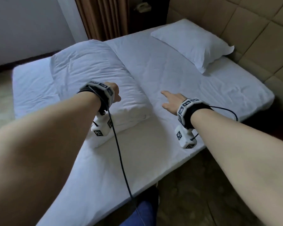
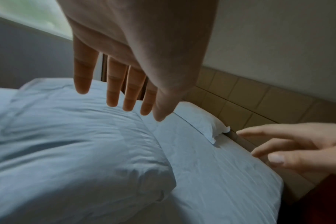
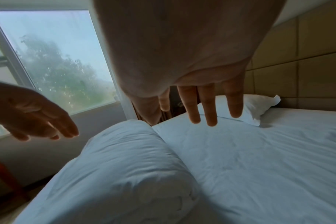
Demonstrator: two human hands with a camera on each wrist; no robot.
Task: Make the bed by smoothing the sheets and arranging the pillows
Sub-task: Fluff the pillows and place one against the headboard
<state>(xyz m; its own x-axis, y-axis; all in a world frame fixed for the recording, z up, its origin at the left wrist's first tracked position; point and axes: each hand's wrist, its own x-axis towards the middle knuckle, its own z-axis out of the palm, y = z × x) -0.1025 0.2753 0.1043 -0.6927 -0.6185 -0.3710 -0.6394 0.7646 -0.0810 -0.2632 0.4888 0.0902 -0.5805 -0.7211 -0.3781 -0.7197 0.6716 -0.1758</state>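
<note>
A folded white duvet (image 1: 96, 75) lies across the middle of the bed on the white sheet (image 1: 178, 75). A white pillow (image 1: 193, 44) rests at the head end by the padded headboard. My left hand (image 1: 114, 93) hovers just above the near end of the duvet (image 2: 77, 151), its fingers (image 2: 113, 91) straight and spread, holding nothing. Over the sheet to the right of the duvet, my right hand (image 1: 170, 100) is stretched flat, fingers (image 3: 209, 109) straight above the fabric (image 3: 259, 159). The pillow (image 3: 255, 106) lies beyond those fingers.
A tan padded headboard (image 1: 235, 26) runs along the right. A brown curtain (image 1: 103, 17) and a window (image 3: 58, 60) stand beyond the bed's far side. Patterned floor (image 1: 194, 201) shows at the near edge, with a blue trouser leg (image 1: 144, 214).
</note>
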